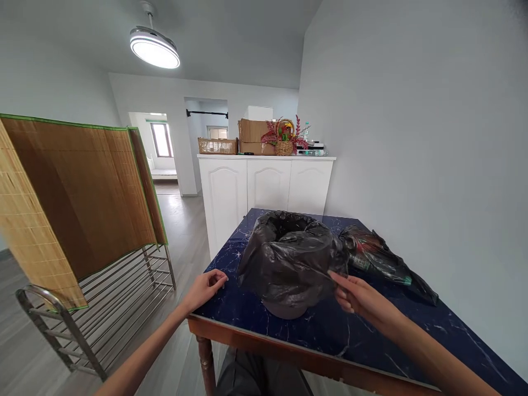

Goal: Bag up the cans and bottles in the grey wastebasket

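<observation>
A black plastic bag (289, 264) lines a round bin (284, 311) standing on a dark blue marbled table (322, 335); its edge is folded down over the outside. My right hand (350, 291) pinches the bag's edge at the bin's right side. Left of the bin, my left hand (208, 287) is by the table's left edge, fingers curled but apart, with nothing in it. Behind my right hand lies a filled black bag (377, 256) with red and green things showing through.
A metal rack (119, 302) with a bamboo mat (82, 198) over it stands at the left. Beyond the table, a white cabinet (268, 184) bears cardboard boxes (256, 135) and a flower basket (284, 147). A wall runs along the right.
</observation>
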